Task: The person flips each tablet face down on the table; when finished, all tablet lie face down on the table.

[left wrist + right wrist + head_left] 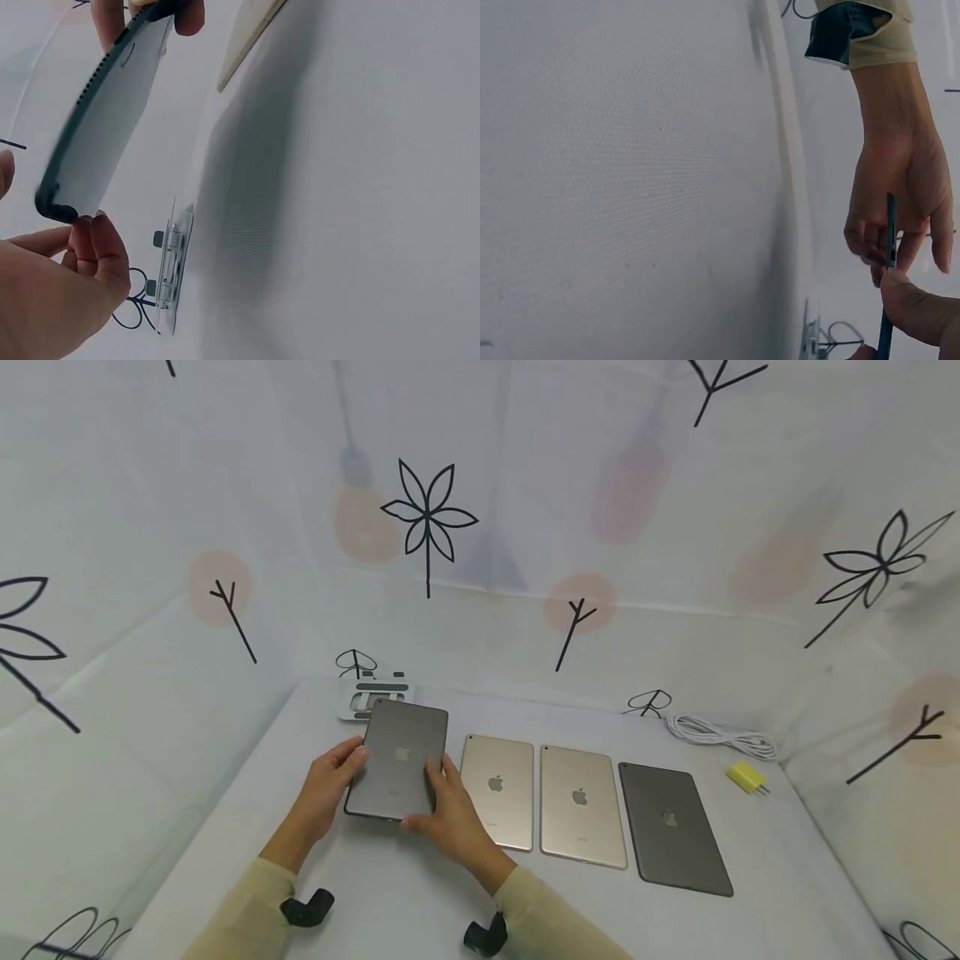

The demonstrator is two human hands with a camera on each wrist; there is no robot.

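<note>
Both hands hold a dark grey tablet (396, 768) tilted above the white table, its back with the apple logo facing up. My left hand (321, 789) grips its left edge; in the left wrist view the fingertips touch the tablet's (109, 127) corner from the screen side. At the lower right corner my right hand (450, 814) holds it, thumb by the bottom edge and fingers over the back. The right wrist view shows the tablet (890, 225) edge-on. Beside it lie a gold tablet (498, 793), another gold tablet (581, 806) and a second dark grey tablet (671, 827), all face down.
Behind the held tablet stands a white and grey stand-like device (356, 697), partly hidden. A coiled white cable (723, 737) and a yellow plug adapter (746, 777) lie at the back right. Printed white cloth walls (480, 635) enclose the table (390, 893).
</note>
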